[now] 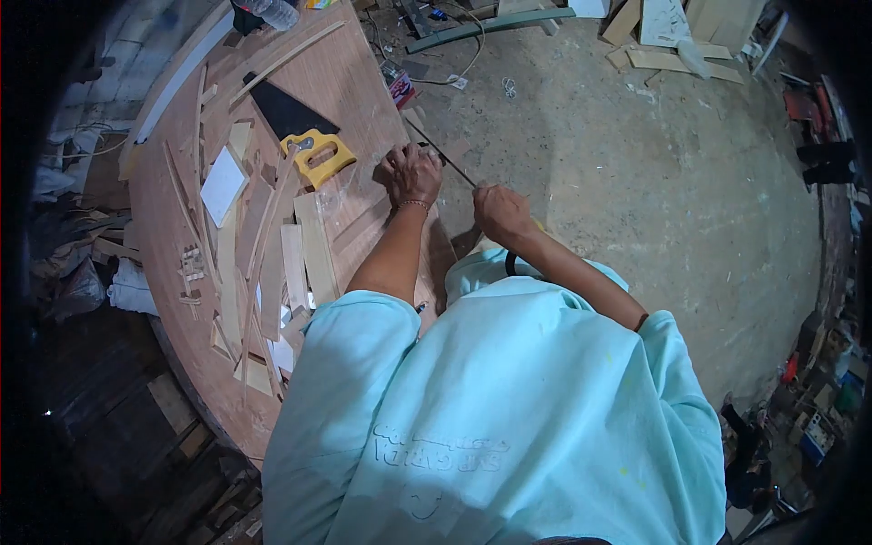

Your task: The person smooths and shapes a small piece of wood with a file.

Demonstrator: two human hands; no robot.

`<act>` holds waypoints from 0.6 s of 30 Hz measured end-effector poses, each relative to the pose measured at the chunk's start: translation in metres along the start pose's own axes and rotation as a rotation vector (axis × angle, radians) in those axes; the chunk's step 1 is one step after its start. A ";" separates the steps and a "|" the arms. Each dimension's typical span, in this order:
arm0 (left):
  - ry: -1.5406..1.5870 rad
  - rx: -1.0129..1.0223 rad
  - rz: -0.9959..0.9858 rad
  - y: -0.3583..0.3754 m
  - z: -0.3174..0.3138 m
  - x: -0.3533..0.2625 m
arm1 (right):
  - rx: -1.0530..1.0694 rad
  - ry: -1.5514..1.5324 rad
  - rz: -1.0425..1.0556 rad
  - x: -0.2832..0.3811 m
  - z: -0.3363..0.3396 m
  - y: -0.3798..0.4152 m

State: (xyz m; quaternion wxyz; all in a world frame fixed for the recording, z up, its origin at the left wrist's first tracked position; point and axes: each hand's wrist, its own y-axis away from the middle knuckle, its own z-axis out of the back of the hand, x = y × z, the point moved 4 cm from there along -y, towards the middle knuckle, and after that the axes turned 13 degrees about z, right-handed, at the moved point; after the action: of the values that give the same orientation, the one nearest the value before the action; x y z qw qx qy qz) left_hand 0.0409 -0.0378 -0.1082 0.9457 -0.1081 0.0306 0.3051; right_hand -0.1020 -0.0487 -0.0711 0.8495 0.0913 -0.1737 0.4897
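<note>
My left hand (413, 174) is at the right edge of the wooden table (363, 195), its fingers bent and pressed down; whatever lies under them is hidden. A beaded band circles that wrist. My right hand (502, 214) is closed round the near end of a thin dark rod-like tool (442, 154). The tool slants up and left past my left hand, with its far end by the table edge. Left of my left hand lies a handsaw with a yellow handle (329, 162) and a dark blade (289, 116).
Wood strips (292, 263) and a white diamond-shaped piece (223, 186) cover the table's left part. A plastic bottle (275, 13) is at its top. Beyond the concrete floor (618, 163), boards (681, 62) lie at upper right, with clutter along the right side.
</note>
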 end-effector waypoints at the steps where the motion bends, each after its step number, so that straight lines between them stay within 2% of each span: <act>1: -0.001 0.027 0.024 -0.001 0.000 -0.001 | 0.042 -0.038 -0.050 0.002 0.005 -0.004; 3: -0.015 0.066 0.027 -0.001 -0.003 0.002 | 0.078 -0.097 -0.117 0.005 0.008 -0.004; 6: -0.005 0.013 0.016 0.001 -0.015 0.007 | 0.105 -0.063 -0.087 0.006 0.008 -0.001; 9: 0.042 0.093 -0.069 0.000 -0.010 0.007 | 0.106 -0.101 -0.146 0.003 0.007 0.000; 11: 0.048 0.140 -0.122 -0.001 -0.009 0.011 | 0.044 0.026 -0.005 0.004 -0.004 0.000; 12: 0.055 0.194 -0.165 0.000 -0.012 0.013 | 0.038 0.026 -0.007 0.007 0.000 -0.001; 14: 0.024 0.136 -0.217 0.008 -0.015 0.018 | 0.065 -0.097 -0.090 0.010 0.004 -0.001; 15: -0.006 0.079 -0.266 0.011 -0.011 0.017 | 0.068 -0.095 -0.086 0.012 0.009 -0.001; 18: 0.035 0.095 -0.306 0.019 -0.006 0.019 | 0.065 -0.077 -0.021 0.013 0.012 0.005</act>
State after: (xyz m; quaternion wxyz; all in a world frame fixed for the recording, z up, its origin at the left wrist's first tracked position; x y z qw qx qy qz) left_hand 0.0449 -0.0135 -0.1194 0.9845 -0.0721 0.0446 0.1538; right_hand -0.1032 -0.0394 -0.0554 0.8440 0.1393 -0.1892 0.4821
